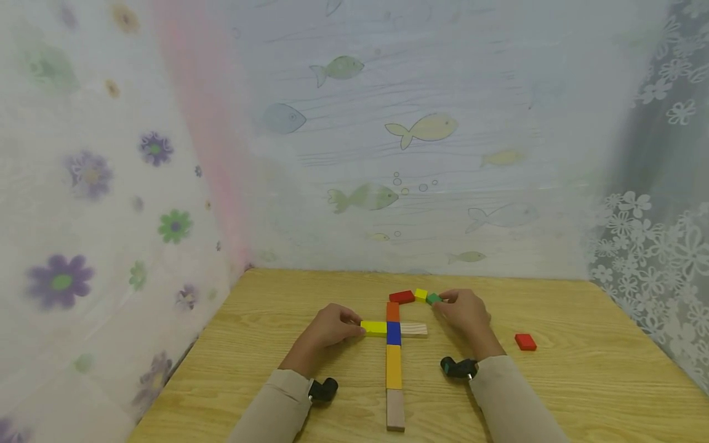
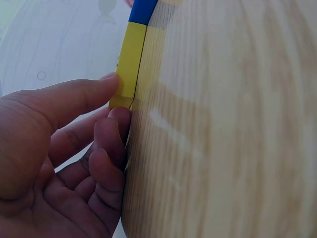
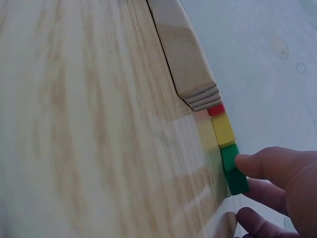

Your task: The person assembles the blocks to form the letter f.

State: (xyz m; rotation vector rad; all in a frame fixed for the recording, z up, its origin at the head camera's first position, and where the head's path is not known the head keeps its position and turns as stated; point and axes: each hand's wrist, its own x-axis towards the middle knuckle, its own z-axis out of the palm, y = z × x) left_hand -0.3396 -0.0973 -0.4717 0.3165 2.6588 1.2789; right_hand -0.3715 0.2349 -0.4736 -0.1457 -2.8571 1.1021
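My left hand (image 1: 331, 326) holds the outer end of a yellow block (image 1: 373, 328) with thumb and fingers; in the left wrist view the thumb lies on that block's side, near a blue block (image 2: 142, 11). Thumb and forefinger of my right hand (image 1: 467, 309) pinch a green block (image 1: 432, 299) at the back. Beside the green block sits a small yellow cube (image 1: 421, 295), then a dark red block (image 1: 401, 297). An orange-red block (image 1: 392, 311) runs from there down to the blue one. Opposite the long yellow block, a plain wooden block (image 1: 413, 330) touches the blue block.
Below the blue block, an amber block (image 1: 394, 366) and a brownish wooden block (image 1: 396, 409) continue the line toward the front. A loose red block (image 1: 525, 342) lies at the right of the wooden table (image 1: 598, 381). Fish-patterned sheeting (image 1: 354, 246) hangs behind the table.
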